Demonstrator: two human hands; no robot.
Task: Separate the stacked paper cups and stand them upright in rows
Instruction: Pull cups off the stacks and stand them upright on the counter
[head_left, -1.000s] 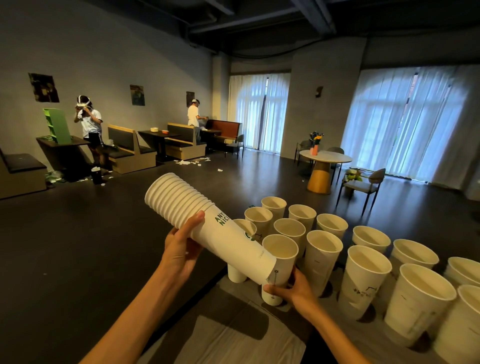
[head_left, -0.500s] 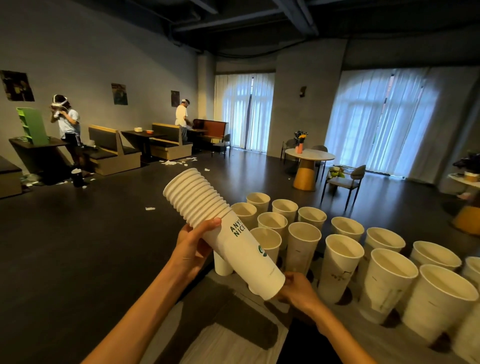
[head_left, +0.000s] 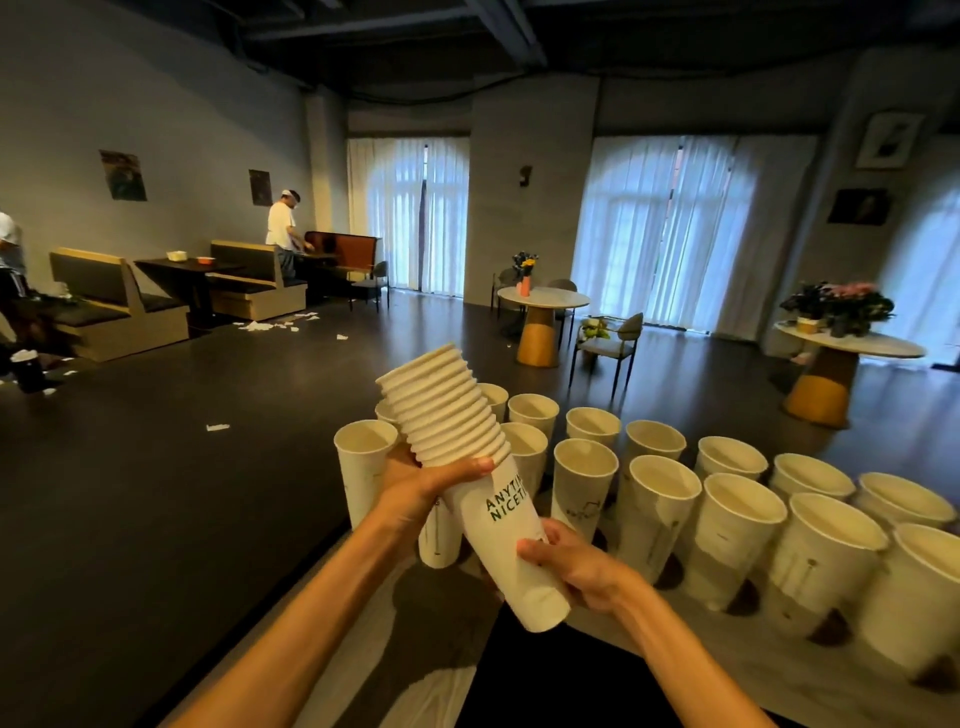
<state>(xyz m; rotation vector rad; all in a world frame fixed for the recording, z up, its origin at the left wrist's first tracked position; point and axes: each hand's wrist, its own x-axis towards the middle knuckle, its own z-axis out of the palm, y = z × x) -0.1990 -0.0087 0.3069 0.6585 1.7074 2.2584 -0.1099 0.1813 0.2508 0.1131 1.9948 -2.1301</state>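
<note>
A stack of white paper cups (head_left: 467, 457) tilts up and to the left above the table's left end, its several rims uppermost. My left hand (head_left: 421, 488) grips the stack just below the rims. My right hand (head_left: 571, 564) grips the body of the bottom cup (head_left: 514, 566), which carries green lettering. Several separate cups (head_left: 660, 512) stand upright in rows on the table (head_left: 587, 618), running to the right edge of view. One lone cup (head_left: 363, 467) stands at the left end of the rows, partly behind my left hand.
The table's left edge drops to a dark floor (head_left: 182, 467). Far off are booths (head_left: 119, 306), two round tables (head_left: 543, 312) with flowers, a chair (head_left: 613, 345) and two people along the left wall. Paper scraps lie on the floor.
The stack has swung more upright and moved right. My right hand has shifted from under the stack's base to grip the bottom cup's side. The view has turned to the right.
</note>
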